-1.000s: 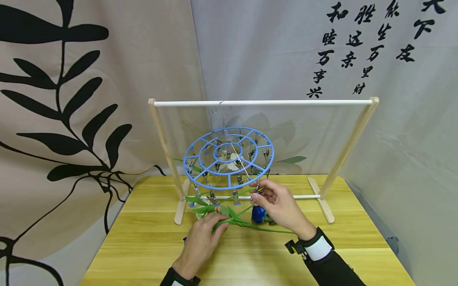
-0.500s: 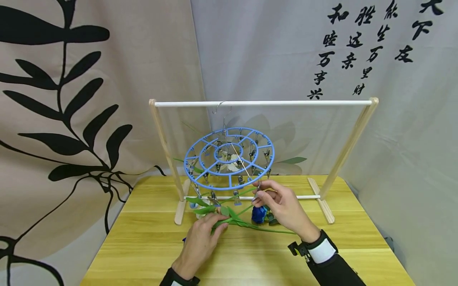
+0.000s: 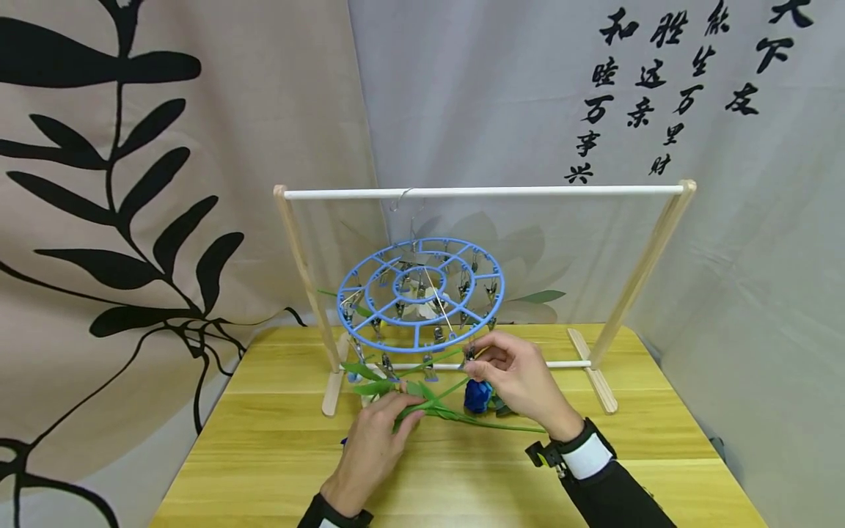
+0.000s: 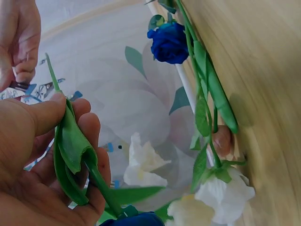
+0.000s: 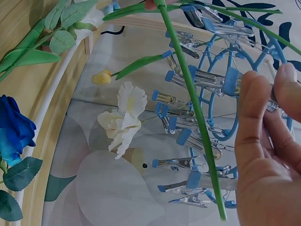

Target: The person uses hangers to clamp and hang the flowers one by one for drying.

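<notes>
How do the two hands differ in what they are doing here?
The left hand lies low over the yellow wooden table, gripping a green flower stem. The right hand is raised, pinching a metal clip on the round blue plastic hanger. Both wear dark sleeves.

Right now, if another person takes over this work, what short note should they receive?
Left hand: grips the green flower stem with its leaves, low over the wooden table.
Right hand: pinches a metal clip at the front rim of the blue round clip hanger.
Done: white flowers already hang under the hanger.
Left: the held stem is not in the clip yet; a blue rose lies on the table.
</notes>
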`<action>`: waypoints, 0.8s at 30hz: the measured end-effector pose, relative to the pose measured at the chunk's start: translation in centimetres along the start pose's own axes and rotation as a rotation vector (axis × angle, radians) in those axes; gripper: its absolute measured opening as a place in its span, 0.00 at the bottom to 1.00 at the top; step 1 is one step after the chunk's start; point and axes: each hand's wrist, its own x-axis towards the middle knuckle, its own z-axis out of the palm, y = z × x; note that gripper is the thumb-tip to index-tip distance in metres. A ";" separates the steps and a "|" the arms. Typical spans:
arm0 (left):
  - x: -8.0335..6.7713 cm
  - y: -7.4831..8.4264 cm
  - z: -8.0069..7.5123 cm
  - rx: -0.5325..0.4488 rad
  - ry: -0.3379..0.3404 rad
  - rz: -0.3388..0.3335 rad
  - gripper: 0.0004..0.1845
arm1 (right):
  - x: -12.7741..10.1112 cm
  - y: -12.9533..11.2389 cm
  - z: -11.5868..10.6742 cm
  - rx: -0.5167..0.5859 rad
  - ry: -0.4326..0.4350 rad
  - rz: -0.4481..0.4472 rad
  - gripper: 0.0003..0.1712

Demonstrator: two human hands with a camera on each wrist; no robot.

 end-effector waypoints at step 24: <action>1.4 2.1 -0.2 0.002 0.084 0.122 0.11 | 0.8 -0.6 1.4 -0.083 0.038 -0.115 0.08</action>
